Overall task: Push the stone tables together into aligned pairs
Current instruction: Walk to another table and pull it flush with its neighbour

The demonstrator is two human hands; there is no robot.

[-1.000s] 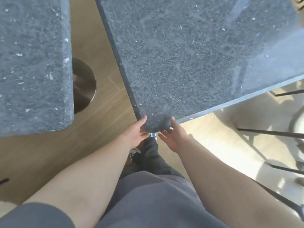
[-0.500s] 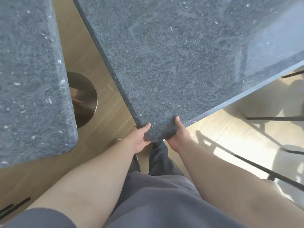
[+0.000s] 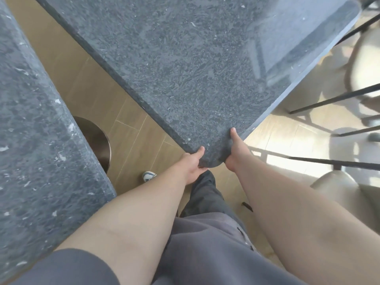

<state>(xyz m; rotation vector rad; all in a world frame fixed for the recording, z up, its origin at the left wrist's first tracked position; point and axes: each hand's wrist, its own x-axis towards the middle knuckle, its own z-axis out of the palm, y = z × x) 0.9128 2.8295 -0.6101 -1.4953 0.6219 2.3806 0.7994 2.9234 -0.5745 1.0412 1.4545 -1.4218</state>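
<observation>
A dark grey speckled stone table (image 3: 185,64) fills the upper middle, its rounded near corner pointing at me. My left hand (image 3: 192,167) grips that corner from the left side, thumb on top and fingers hidden underneath. My right hand (image 3: 234,149) holds the same corner from the right, thumb lying along the top edge. A second stone table (image 3: 35,153) of the same stone runs down the left side. A wedge of wooden floor separates the two tabletops, and they sit at an angle to each other.
The left table's round metal base (image 3: 96,142) shows on the wooden floor (image 3: 131,132) in the gap. My shoe (image 3: 148,176) and grey trousers are below the corner. Black-legged chairs (image 3: 333,161) with pale seats stand close on the right.
The gripped table's corner has shifted right and down in view and its top has turned. Both hands kept their hold on the corner. The left table looms closer.
</observation>
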